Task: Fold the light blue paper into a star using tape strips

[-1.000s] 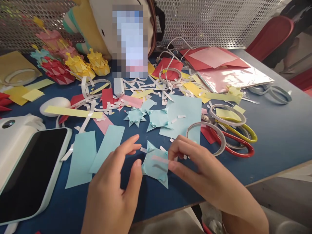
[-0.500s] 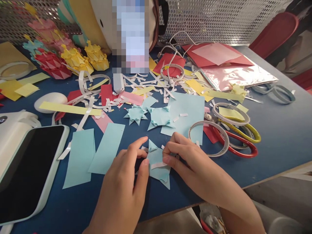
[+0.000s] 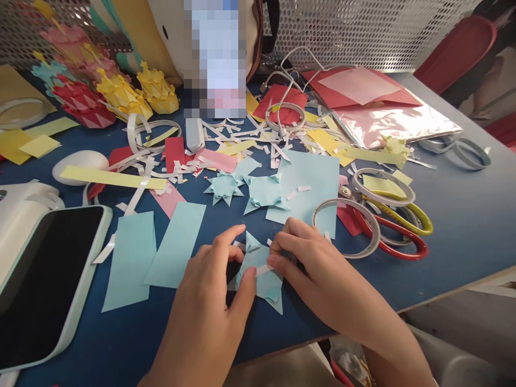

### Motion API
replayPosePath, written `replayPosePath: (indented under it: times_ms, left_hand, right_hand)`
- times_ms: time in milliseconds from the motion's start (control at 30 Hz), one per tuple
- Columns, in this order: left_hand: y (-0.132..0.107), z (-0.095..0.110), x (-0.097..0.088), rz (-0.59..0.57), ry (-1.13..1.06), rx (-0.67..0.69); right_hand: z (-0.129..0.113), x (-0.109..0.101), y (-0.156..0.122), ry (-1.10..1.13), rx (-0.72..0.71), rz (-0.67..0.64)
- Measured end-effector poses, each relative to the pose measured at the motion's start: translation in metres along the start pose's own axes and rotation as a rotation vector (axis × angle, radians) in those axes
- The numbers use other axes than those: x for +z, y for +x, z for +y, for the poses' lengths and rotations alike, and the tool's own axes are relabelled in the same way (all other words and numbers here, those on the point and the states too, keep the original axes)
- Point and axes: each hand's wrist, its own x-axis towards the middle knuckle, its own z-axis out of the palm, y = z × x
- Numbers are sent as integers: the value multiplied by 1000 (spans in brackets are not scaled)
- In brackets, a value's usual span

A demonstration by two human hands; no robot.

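A light-blue folded paper star [image 3: 264,293] lies on the table between my hands, with a short white strip of tape [image 3: 264,269] across it. My right hand [image 3: 312,258] pinches the strip's right end between thumb and forefinger. My left hand [image 3: 215,285] curves around the star's left side, its fingers apart and its thumb tip at the strip's left end. Just beyond are two more light-blue folded pieces, a small star [image 3: 224,188] and a larger one [image 3: 266,192], the latter overlapping a light-blue sheet [image 3: 308,177].
Light-blue rectangles [image 3: 177,244] and a phone [image 3: 48,285] lie left. To the right are tape rolls [image 3: 377,231] and red-and-yellow-handled scissors [image 3: 415,250]. Paper scraps [image 3: 237,134] cover the middle. Folded yellow paper models [image 3: 159,94] stand behind, near a blurred upright screen [image 3: 220,54].
My left thumb has moved right, onto the strip's left end. The strip now slants up to the right. My right hand keeps its pinch and has barely moved.
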Motion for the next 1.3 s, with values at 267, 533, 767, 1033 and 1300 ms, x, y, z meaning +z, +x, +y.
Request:
replayPosePath:
  times_ms: [267,533,767,1033,1300]
  left_hand:
    - [0,0,2,-30,21,-30]
    - [-1,2,1,-74,-38,-85]
    - [-2,0,2,-25,-83,-81]
    - [-3,8,-10,-68,-280,-199]
    - [-7,17,-12,-43,-716,-280]
  right_hand:
    - [-3,2,-2,-83,-50,25]
    - [-4,6,-7,-242,-123,101]
    - [0,12,-8,-318,-171,300]
    - [6,3,-16,372,-6,127]
    - [6,1,-18,673,15,29]
